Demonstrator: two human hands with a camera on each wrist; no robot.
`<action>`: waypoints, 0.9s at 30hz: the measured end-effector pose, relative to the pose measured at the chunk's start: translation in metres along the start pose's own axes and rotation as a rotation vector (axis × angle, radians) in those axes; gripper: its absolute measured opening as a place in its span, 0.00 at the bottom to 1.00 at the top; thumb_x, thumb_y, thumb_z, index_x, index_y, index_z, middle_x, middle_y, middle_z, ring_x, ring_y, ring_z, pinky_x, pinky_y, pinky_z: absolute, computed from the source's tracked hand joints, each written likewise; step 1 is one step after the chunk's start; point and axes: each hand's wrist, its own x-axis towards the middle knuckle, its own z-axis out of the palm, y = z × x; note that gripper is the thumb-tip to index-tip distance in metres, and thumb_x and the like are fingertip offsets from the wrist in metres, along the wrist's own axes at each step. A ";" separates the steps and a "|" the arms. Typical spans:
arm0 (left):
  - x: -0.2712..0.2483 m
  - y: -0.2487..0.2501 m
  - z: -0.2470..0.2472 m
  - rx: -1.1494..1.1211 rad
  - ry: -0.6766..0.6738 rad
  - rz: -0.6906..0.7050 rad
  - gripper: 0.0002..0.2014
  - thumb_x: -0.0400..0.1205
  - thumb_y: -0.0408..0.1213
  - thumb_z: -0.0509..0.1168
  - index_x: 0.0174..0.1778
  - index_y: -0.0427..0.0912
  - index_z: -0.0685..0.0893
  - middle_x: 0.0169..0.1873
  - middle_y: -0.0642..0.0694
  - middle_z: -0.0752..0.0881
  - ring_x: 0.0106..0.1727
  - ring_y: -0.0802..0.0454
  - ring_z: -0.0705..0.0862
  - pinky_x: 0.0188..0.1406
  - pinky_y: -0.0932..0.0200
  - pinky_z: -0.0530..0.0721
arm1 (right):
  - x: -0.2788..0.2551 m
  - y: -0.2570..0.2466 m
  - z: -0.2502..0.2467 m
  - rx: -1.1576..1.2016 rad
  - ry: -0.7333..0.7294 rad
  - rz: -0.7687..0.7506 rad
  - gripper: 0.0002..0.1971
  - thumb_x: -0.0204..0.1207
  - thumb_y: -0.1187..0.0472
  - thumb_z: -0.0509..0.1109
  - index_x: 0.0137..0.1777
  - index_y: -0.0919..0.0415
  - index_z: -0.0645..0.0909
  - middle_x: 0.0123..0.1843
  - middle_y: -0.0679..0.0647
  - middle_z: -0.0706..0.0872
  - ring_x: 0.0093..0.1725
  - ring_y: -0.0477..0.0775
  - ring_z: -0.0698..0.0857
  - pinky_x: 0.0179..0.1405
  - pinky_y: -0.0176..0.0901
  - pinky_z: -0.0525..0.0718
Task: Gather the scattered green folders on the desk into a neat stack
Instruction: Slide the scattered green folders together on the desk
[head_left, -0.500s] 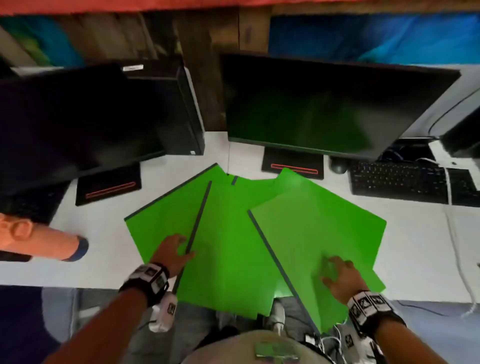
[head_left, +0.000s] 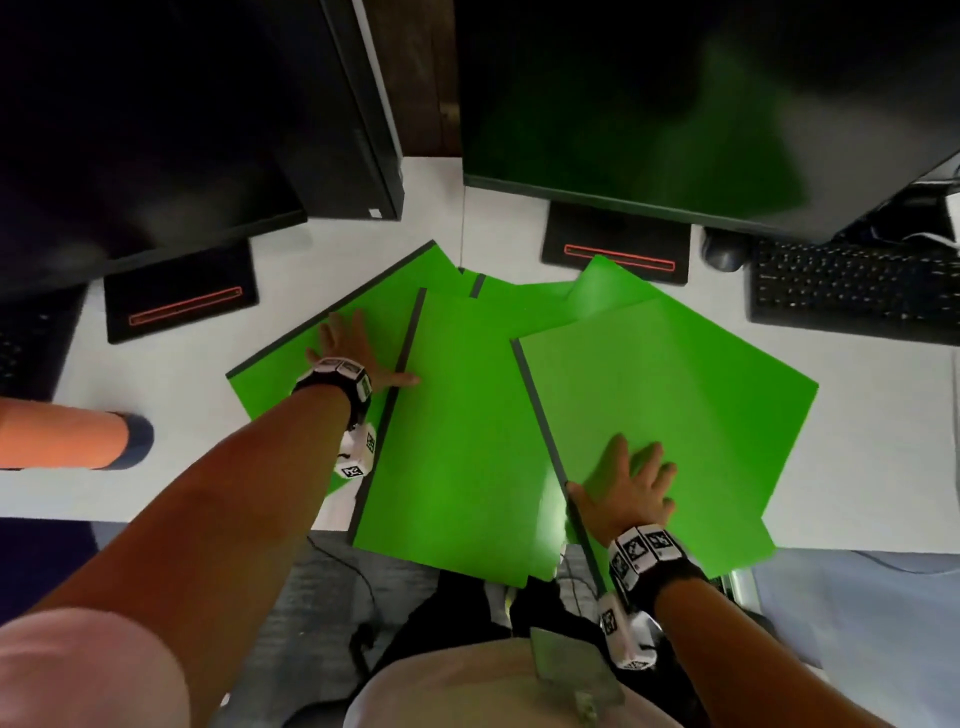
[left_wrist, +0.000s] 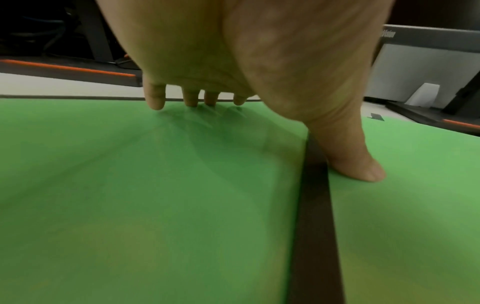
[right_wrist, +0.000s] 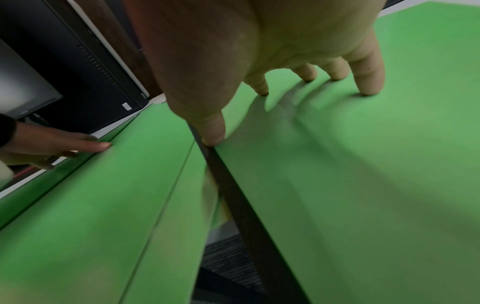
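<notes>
Your left hand (head_left: 347, 349) lies flat on the left folder (head_left: 291, 374), fingers straight and spread near its dark far edge, thumb (left_wrist: 355, 164) reaching across the dark spine of the middle folder (head_left: 462, 426) and touching its green cover. Your right hand (head_left: 631, 486) rests flat on the right folder (head_left: 675, 395), fingers splayed and pressing down, thumb (right_wrist: 211, 131) at that folder's dark spine; neither hand grips anything. The 3 folders fan out overlapping on the white counter (head_left: 171, 499): the middle one covers the left one's right side, the right one sits on top of further green sheets behind it. The near ends of the middle and right folders hang over the counter's front edge. 2 dark monitors (head_left: 675, 104) stand behind, and a keyboard (head_left: 852, 291) lies to the right.
</notes>
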 end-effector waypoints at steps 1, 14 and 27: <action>0.000 0.001 0.003 -0.022 0.008 -0.008 0.74 0.53 0.76 0.72 0.83 0.49 0.33 0.84 0.40 0.33 0.85 0.37 0.37 0.79 0.24 0.50 | -0.001 -0.003 0.000 -0.004 -0.010 0.004 0.51 0.69 0.29 0.65 0.83 0.46 0.40 0.86 0.68 0.36 0.83 0.78 0.45 0.75 0.77 0.61; 0.013 -0.006 -0.028 0.134 0.041 -0.013 0.76 0.47 0.79 0.71 0.84 0.45 0.41 0.83 0.34 0.50 0.84 0.33 0.51 0.79 0.23 0.48 | -0.004 -0.023 0.006 -0.069 0.000 -0.005 0.52 0.67 0.29 0.65 0.82 0.45 0.40 0.85 0.69 0.41 0.82 0.78 0.51 0.73 0.73 0.69; -0.032 -0.047 -0.041 -0.598 0.107 -0.043 0.24 0.69 0.51 0.78 0.54 0.38 0.84 0.52 0.40 0.85 0.48 0.41 0.80 0.47 0.52 0.76 | -0.003 -0.024 0.007 -0.125 0.028 -0.001 0.52 0.67 0.26 0.62 0.83 0.46 0.41 0.84 0.70 0.45 0.79 0.77 0.57 0.67 0.69 0.76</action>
